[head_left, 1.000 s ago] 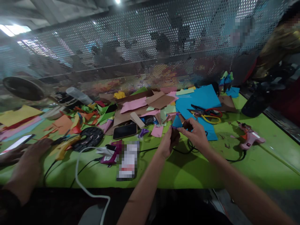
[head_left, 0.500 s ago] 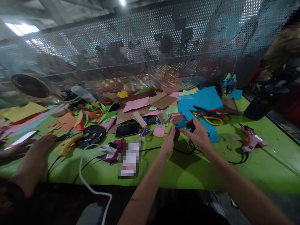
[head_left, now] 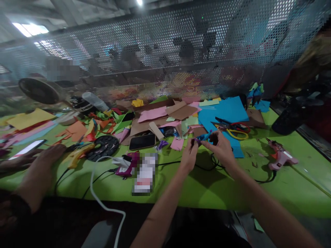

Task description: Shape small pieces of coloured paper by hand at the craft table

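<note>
A small blue and purple folded paper piece [head_left: 203, 137] is held above the green table, between my two hands. My left hand [head_left: 189, 154] pinches its purple end. My right hand [head_left: 221, 148] is closed on the blue part, with thumb and fingers bent round it; fingers hide some of the piece. Just behind lie a sheet of blue paper [head_left: 224, 109] and scissors with red and yellow handles [head_left: 236, 130]. A small purple piece [head_left: 162, 144] rests left of my left hand, beside a pink paper scrap [head_left: 177, 143].
A pink glue gun [head_left: 282, 157] lies at right, its cord crossing the green table [head_left: 207, 193]. Two phones, one dark [head_left: 142, 141] and one lit [head_left: 145, 174], lie left of my hands. A co-worker's hand [head_left: 50, 155] rests near a yellow glue gun [head_left: 80, 154].
The blue and purple paper piece has been turned and tilted between my fingers, so its blue part looks flatter. Both hands keep hold of it. My view has shifted slightly.
</note>
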Motion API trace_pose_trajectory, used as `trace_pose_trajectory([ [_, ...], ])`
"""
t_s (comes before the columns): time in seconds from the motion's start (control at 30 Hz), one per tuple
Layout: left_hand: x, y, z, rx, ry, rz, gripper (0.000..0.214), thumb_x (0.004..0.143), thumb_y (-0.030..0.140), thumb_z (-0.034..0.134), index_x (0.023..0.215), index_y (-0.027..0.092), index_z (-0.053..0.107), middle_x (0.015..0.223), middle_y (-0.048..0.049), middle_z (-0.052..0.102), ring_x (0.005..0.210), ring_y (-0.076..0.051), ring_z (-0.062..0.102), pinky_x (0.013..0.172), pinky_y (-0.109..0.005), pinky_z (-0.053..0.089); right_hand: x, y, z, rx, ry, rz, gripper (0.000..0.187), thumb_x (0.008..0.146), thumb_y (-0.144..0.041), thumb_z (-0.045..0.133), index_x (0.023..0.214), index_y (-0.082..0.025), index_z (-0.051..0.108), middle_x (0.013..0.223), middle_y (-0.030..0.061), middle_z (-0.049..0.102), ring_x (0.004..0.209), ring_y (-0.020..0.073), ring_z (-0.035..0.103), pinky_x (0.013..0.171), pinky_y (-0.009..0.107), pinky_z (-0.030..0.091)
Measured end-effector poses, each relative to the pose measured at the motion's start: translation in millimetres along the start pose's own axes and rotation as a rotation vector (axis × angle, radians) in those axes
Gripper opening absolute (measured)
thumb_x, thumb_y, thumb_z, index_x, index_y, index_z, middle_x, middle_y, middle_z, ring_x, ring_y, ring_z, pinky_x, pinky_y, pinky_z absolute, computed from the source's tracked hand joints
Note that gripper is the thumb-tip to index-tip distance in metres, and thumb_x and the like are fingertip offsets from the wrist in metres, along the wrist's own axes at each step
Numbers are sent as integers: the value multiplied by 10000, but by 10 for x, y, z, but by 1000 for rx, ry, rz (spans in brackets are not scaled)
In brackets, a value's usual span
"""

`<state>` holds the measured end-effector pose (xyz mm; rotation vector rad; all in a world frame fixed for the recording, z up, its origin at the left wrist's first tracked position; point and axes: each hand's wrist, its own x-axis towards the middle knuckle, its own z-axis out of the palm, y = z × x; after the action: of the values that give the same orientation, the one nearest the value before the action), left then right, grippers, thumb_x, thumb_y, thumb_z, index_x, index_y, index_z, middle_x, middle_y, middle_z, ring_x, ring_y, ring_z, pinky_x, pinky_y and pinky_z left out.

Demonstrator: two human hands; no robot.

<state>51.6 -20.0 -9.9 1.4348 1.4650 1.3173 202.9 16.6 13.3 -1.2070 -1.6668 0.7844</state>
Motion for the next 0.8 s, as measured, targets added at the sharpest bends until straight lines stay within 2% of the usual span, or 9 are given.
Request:
trace_pose_trajectory([
  [0.13, -3, 35, -31, 215, -33, 73, 226, 904, 238, 450, 1124, 215, 495, 1042, -55, 629, 946, -205, 597, 847, -354, 468, 19, 29, -14, -40, -16, 41, 443, 741, -586, 708, 882, -211, 519, 824, 29, 607, 710, 185, 528, 613, 302, 376],
  [0.33, 31, -40, -2, 454, 55, 166, 308, 883, 180, 473, 1190, 164, 459, 1166, -152, 581, 1109, -283, 566, 940, -450, 456, 53, 86, -23, -24, 34, 59, 432, 758, -594, 681, 879, -215, 513, 804, 14, 571, 685, 174, 503, 621, 309, 389],
  [0.6, 14, -96, 47, 532, 99, 281, 322, 905, 165, 479, 1223, 187, 438, 1122, -137, 583, 1054, -277, 603, 892, -457, 496, 49, 136, 10, -70, 61, 35, 433, 741, -598, 676, 849, -222, 490, 802, 17, 556, 718, 188, 516, 636, 309, 399],
  [0.8, -9, -34, 38, 556, 45, 219, 325, 902, 147, 464, 1227, 154, 443, 1164, -175, 582, 1080, -298, 595, 909, -470, 483, 32, 84, -6, -84, 37, 7, 457, 741, -628, 671, 847, -222, 489, 801, 15, 550, 725, 188, 511, 641, 306, 398],
])
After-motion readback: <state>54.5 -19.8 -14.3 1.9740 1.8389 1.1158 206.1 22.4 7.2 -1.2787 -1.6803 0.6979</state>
